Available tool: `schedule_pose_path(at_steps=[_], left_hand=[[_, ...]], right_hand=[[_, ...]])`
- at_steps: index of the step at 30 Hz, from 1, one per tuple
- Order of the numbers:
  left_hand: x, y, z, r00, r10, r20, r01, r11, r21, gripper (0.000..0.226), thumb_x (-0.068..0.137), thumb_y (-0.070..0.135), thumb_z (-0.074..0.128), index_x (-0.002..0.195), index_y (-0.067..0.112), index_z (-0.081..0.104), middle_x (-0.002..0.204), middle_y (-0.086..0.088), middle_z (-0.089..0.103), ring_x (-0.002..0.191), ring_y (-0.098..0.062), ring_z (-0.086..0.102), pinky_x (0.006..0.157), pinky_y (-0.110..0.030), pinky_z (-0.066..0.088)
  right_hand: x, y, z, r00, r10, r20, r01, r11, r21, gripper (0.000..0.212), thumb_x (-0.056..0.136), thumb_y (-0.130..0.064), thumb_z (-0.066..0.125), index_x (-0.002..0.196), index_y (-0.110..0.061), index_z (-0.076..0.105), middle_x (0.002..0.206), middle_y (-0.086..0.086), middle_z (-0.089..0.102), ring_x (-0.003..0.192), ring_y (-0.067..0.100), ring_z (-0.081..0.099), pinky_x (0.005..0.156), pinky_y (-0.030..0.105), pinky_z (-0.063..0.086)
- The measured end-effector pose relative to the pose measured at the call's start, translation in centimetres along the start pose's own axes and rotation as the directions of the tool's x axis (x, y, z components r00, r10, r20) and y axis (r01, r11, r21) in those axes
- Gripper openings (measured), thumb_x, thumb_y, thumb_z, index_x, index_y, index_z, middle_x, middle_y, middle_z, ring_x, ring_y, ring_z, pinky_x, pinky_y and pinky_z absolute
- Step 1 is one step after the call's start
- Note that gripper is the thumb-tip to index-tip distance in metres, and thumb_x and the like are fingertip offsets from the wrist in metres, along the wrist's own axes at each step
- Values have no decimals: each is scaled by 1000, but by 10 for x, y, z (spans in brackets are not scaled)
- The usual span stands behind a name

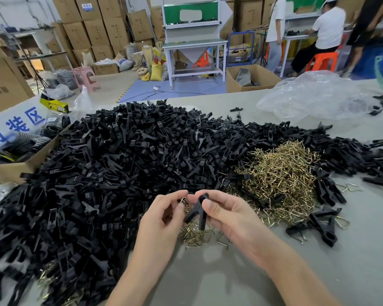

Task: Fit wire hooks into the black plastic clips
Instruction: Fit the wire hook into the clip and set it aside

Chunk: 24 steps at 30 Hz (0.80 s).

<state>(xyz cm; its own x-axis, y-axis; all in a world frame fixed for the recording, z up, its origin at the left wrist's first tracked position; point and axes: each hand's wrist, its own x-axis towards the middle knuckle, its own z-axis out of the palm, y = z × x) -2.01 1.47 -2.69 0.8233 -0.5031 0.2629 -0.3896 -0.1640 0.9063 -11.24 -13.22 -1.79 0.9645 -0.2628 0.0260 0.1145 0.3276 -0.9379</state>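
Left arm: bare left forearm (139,274) rises from the bottom edge, slanting up and to the right.
Left hand: and there's the left hand (164,217), back turned to the camera, fingers curled, thumb and forefinger pinching a small brass-coloured bent wire hook (183,200) right at the tips.
Right arm: bare right forearm (296,270) enters from the lower right, slanting up and left.
Right hand: the right hand (228,214) is turned inward, its thumb (209,205) lying on a black plastic clip (197,214), fingers wrapped behind it.
Hands together: raised side by side, fingertips close, clip's top end beside the hook.
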Motion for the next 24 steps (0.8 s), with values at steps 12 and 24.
schedule_pose_path(at_steps=[12,24], left_hand=[[-2,1,-2,993,78,-88,-62,982,177,16,96,29,61,98,42,70,93,23,70,88,0,66,74,-16,50],[2,9,-10,972,-234,-7,221,929,-297,18,85,43,68,100,35,76,84,9,74,76,-6,68,72,-19,52]], right_hand=[[0,3,3,999,25,29,-27,997,68,32,85,-31,73,112,-15,75,124,14,70,106,18,69,92,28,54],[2,8,-5,997,-62,-50,54,987,-152,31,88,-44,73,113,-26,74,121,3,72,115,38,63,105,53,50]])
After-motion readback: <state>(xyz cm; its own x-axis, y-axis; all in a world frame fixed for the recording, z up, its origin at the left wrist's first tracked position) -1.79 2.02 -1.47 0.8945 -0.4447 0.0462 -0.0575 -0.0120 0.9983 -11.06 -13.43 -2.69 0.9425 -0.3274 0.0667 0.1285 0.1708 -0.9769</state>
